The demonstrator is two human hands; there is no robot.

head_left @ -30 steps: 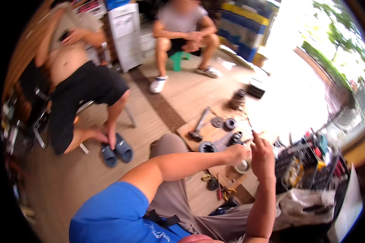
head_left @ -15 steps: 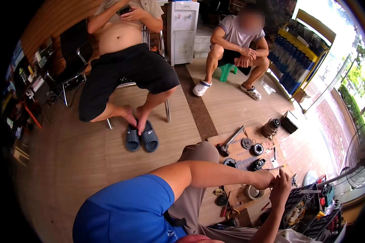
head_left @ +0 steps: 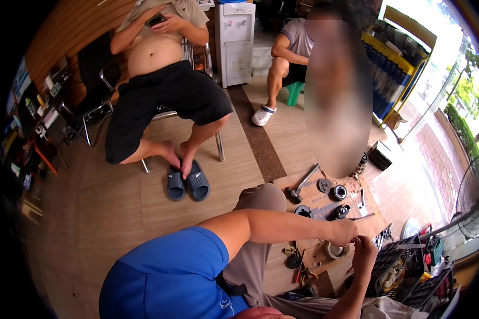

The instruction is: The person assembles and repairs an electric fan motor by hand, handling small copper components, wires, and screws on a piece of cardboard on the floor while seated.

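My left hand (head_left: 344, 232) and my right hand (head_left: 364, 254) meet above the right part of a cardboard sheet (head_left: 320, 181), fingers closed close together on something too small or hidden to make out. Just below them lies a toothed metal ring (head_left: 332, 250). Farther back on the cardboard are a hammer (head_left: 303, 185), a round plate (head_left: 324, 185), a bearing-like ring (head_left: 339, 193) and a dark housing (head_left: 340, 212). Red-handled hand tools (head_left: 298, 266) lie to the lower left of the ring.
One person (head_left: 149, 58) sits on a chair with a phone, bare feet by grey slides (head_left: 199, 186). Another (head_left: 287, 48) sits on a green stool, partly blurred out. A water dispenser (head_left: 235, 48), black crates (head_left: 399, 271) and a fan (head_left: 465, 207) stand around.
My view has shifted, moving the scene rightward. My right index finger, pointing up a second ago, is now bent in toward my left hand, and both hands sit closer together.
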